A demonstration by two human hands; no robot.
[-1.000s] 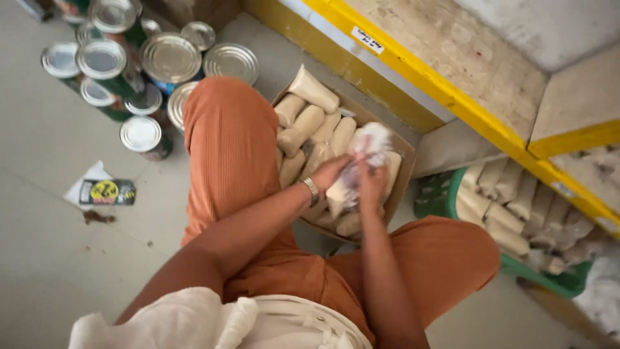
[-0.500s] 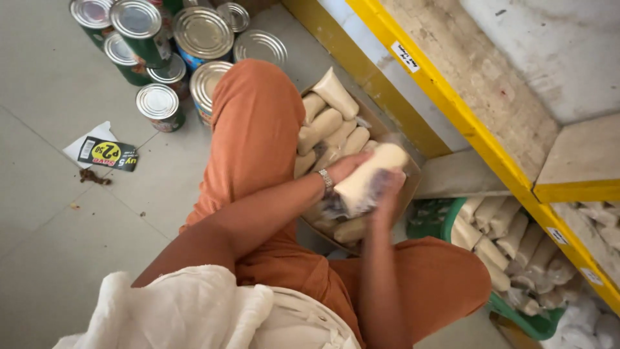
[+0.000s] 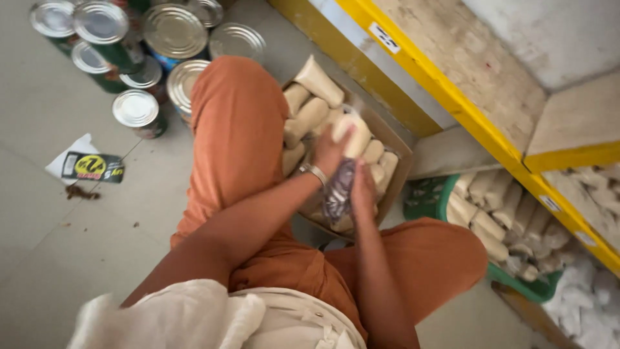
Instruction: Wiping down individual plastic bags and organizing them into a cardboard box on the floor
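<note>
The person squats on the floor and holds a pale, cream-coloured cylindrical packet wrapped in clear plastic [image 3: 352,139] over an open brown cardboard box [image 3: 394,145]. The left hand [image 3: 330,152] closes around the packet's upper end, fingers curled and pressed to it. The right hand [image 3: 361,189] grips just below, pinching the loose grey twist of wrapper [image 3: 337,190] that hangs from the packet.

Compared with half a second ago, the packet has swung from lying across the box to standing more upright, and the wrapper has gone from bunched around the roll to drawn out beneath it. A second ago both hands were clasped over a crumpled white bundle, so in all likelihood the wrapping is being pulled tight or stripped.

Directly under the grip lie more cream rolls [image 3: 309,116], packed side by side. To the left of the grip the orange-trousered knee [image 3: 232,123] presses against the box edge, and beyond it stand silver-lidded tins [image 3: 171,29]. To the right, the yellow shelf rail [image 3: 465,106] runs close, with a green plastic crate of rolls [image 3: 445,200] below it. Open room lies mostly above the box.
</note>
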